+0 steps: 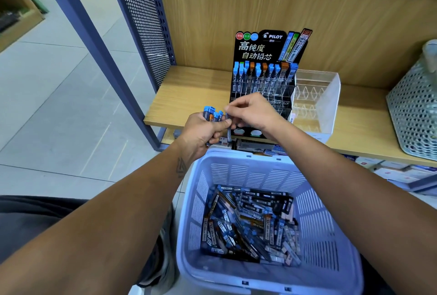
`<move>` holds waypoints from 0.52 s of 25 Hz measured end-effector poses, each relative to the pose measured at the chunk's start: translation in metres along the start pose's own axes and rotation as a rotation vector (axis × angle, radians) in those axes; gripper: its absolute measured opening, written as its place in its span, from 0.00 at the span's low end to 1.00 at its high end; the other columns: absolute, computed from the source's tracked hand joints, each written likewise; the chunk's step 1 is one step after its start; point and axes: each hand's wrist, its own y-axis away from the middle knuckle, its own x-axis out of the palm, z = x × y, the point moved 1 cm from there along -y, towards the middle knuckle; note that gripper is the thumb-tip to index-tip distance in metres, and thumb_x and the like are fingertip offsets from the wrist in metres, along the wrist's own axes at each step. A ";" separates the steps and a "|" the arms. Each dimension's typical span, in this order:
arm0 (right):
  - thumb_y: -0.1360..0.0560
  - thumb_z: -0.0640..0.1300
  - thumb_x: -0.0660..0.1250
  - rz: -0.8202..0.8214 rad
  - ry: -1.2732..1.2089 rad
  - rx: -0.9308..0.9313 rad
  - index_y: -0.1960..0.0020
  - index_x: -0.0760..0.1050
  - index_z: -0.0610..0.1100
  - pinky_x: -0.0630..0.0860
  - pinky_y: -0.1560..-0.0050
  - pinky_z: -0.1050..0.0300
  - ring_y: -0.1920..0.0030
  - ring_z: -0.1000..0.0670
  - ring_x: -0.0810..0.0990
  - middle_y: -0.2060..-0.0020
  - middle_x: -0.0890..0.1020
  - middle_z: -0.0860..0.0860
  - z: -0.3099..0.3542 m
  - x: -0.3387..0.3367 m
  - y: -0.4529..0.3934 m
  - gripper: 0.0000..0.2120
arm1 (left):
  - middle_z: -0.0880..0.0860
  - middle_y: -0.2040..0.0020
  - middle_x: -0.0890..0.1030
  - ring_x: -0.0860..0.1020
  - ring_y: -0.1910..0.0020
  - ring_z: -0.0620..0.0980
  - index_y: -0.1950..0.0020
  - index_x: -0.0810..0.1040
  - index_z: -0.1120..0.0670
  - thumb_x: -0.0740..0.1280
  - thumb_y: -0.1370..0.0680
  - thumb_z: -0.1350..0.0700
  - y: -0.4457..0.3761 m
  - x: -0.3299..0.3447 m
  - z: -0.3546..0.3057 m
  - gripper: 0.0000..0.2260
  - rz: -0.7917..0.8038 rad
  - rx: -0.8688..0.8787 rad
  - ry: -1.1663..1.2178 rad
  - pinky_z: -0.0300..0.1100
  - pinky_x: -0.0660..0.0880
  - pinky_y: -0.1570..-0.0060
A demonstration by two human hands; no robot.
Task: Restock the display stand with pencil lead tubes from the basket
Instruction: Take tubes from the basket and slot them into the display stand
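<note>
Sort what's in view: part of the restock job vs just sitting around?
In the job:
- display stand on the shelf
- basket of loose lead tubes
- bundle of tubes gripped in the left hand
- single tube pinched by the right hand

Just lying about:
- clear acrylic organizer
- perforated white bin
- boxes on the lower shelf
</note>
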 end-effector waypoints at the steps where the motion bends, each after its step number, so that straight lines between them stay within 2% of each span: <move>1: 0.22 0.41 0.71 0.027 -0.046 0.028 0.51 0.84 0.39 0.78 0.61 0.58 0.67 0.53 0.82 0.65 0.85 0.48 0.002 -0.004 0.004 0.05 | 0.59 0.62 0.83 0.67 0.77 0.45 0.56 0.76 0.60 0.75 0.26 0.68 0.002 0.003 -0.001 0.09 -0.012 0.011 -0.047 0.35 0.59 0.80; 5: 0.26 0.36 0.75 0.024 -0.114 0.043 0.53 0.84 0.39 0.81 0.54 0.55 0.63 0.54 0.84 0.65 0.86 0.49 0.000 -0.018 0.014 0.03 | 0.52 0.67 0.79 0.67 0.77 0.44 0.59 0.76 0.56 0.80 0.30 0.65 0.006 0.014 -0.006 0.13 -0.057 0.049 -0.163 0.35 0.61 0.78; 8: 0.27 0.35 0.75 -0.180 -0.017 -0.017 0.56 0.81 0.42 0.81 0.60 0.57 0.68 0.53 0.83 0.67 0.84 0.46 -0.006 -0.024 0.008 0.05 | 0.51 0.67 0.79 0.65 0.78 0.44 0.55 0.76 0.57 0.79 0.28 0.62 0.005 0.013 -0.006 0.12 -0.119 0.026 -0.123 0.36 0.60 0.79; 10: 0.26 0.36 0.75 -0.310 0.144 -0.093 0.56 0.80 0.45 0.82 0.60 0.58 0.66 0.52 0.84 0.66 0.83 0.48 -0.008 -0.024 0.002 0.06 | 0.53 0.66 0.79 0.65 0.78 0.45 0.53 0.76 0.60 0.75 0.24 0.61 0.002 0.003 -0.005 0.08 -0.203 -0.032 -0.041 0.37 0.60 0.79; 12: 0.25 0.37 0.74 -0.342 0.235 -0.163 0.54 0.81 0.43 0.82 0.57 0.59 0.63 0.50 0.85 0.65 0.83 0.50 -0.009 -0.019 -0.003 0.04 | 0.57 0.63 0.78 0.67 0.76 0.47 0.52 0.77 0.63 0.67 0.21 0.63 0.000 -0.005 -0.005 0.02 -0.183 -0.098 0.107 0.37 0.61 0.79; 13: 0.24 0.38 0.73 -0.346 0.268 -0.196 0.52 0.81 0.42 0.82 0.56 0.60 0.62 0.51 0.85 0.64 0.82 0.51 -0.008 -0.015 -0.006 0.03 | 0.58 0.63 0.78 0.68 0.75 0.47 0.51 0.77 0.64 0.65 0.21 0.65 -0.001 -0.007 -0.005 0.03 -0.149 -0.123 0.165 0.37 0.62 0.78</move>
